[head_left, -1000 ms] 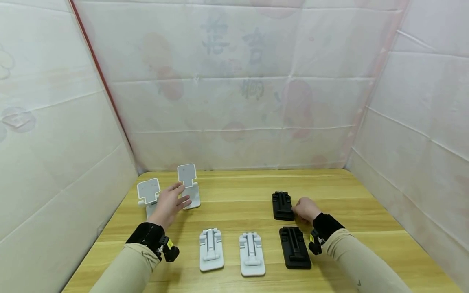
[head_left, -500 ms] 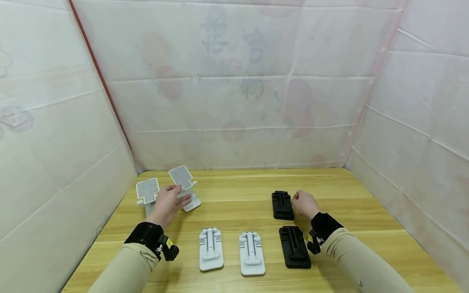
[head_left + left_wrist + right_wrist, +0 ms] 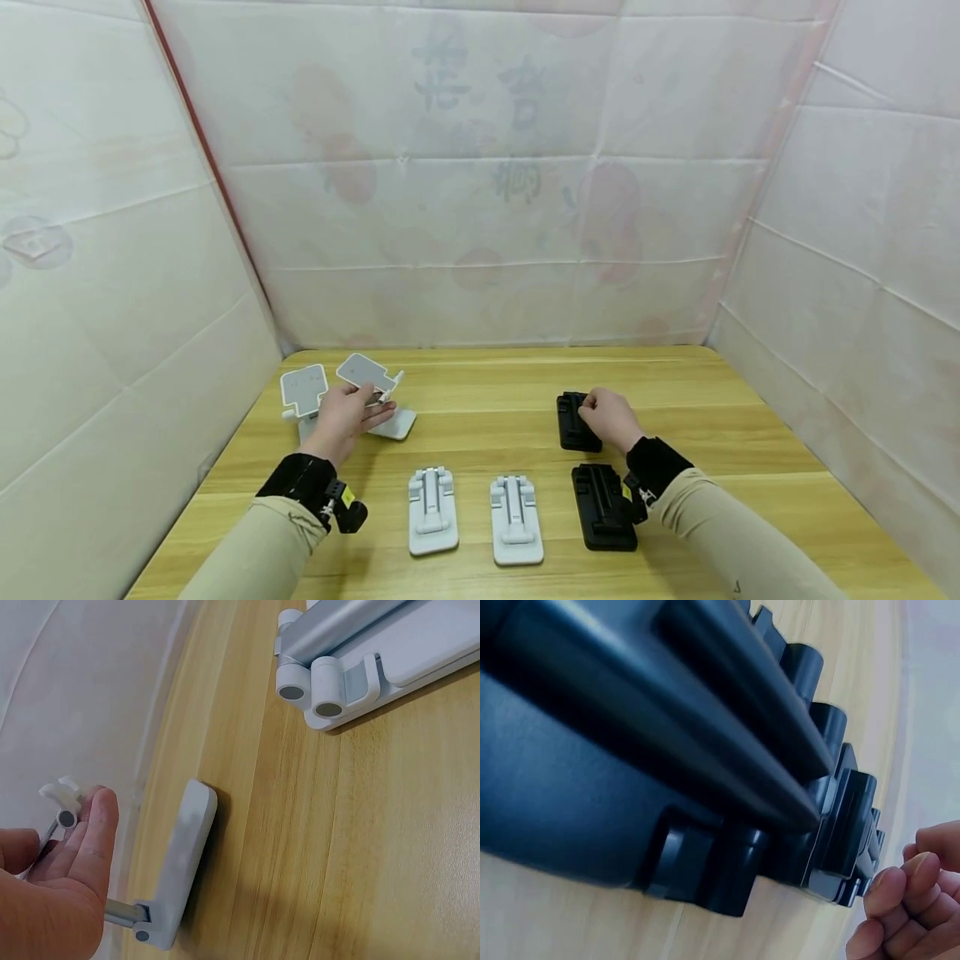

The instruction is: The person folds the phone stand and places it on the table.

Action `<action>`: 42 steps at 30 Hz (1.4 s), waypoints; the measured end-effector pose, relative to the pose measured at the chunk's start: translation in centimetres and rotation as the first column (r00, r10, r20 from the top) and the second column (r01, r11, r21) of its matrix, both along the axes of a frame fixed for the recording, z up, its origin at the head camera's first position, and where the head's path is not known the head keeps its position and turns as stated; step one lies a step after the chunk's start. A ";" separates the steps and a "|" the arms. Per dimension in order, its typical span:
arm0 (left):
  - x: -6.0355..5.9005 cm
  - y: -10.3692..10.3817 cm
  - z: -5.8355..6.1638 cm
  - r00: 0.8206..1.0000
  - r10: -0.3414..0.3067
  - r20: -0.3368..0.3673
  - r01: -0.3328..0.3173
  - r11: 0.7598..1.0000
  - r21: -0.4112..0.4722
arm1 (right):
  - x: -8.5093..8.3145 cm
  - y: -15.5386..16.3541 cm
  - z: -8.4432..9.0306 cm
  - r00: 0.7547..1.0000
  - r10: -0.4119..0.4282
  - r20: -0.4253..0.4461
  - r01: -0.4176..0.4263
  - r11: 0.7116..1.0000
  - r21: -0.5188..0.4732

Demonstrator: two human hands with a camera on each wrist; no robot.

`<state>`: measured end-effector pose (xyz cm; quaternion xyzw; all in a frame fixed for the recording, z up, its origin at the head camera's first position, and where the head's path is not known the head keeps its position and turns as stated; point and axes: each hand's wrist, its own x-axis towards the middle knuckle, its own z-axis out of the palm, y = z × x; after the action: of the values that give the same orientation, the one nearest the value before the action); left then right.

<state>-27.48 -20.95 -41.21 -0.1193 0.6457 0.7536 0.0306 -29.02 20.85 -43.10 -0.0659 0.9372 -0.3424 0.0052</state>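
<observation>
Between thumb and fingers, my left hand (image 3: 345, 419) pinches the upper part of an unfolded white phone stand (image 3: 363, 372). Its grey-faced plate tilts to the left, and its base (image 3: 184, 862) is turned at an angle below the hand; the fingers hide part of the joint. Loosely curled, my right hand (image 3: 611, 417) overlaps the right side of the farther folded black phone stand (image 3: 573, 427). In the right wrist view, no object shows between its fingertips (image 3: 885, 889), which lie right by the black stand's end.
Another unfolded white phone stand (image 3: 303, 390) stands just left of my left hand. Two folded white phone stands, a left one (image 3: 432, 512) and a right one (image 3: 516, 521), lie in front. A nearer folded black stand (image 3: 602, 508) lies below my right wrist. Sheeted walls enclose the wooden table (image 3: 480, 383).
The pinched white stand's plate has swung left and lower, and its base has turned. My right hand has moved left, from beside the farther black stand to over its edge.
</observation>
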 end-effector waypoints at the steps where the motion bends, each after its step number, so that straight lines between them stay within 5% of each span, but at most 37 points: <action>1: 0.0 0.0 0.0 1.000 0.002 -0.002 -0.002 1.000 0.000 | 0.1 -0.1 0.1 1.000 0.004 -0.002 -0.004 1.000 0.000; 16: 0.2 2.4 0.9 0.997 -0.028 -0.071 0.019 0.993 -0.115 | -0.4 -0.5 0.4 0.997 0.021 -0.073 -0.025 0.998 -0.056; 26: 0.7 5.9 1.9 0.986 -0.092 -0.138 0.066 0.981 -0.181 | 0.0 -2.7 2.6 0.996 0.085 0.027 -0.077 0.972 -0.224; 42: 1.8 10.3 2.1 0.943 -0.295 -0.151 0.250 0.933 -0.258 | 1.2 -5.9 4.3 0.959 0.282 0.030 -0.262 0.921 -0.287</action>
<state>-25.68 -10.68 -39.14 0.0407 0.7406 0.6680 0.0600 -27.78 14.97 -38.83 -0.1834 0.8604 -0.4693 0.0766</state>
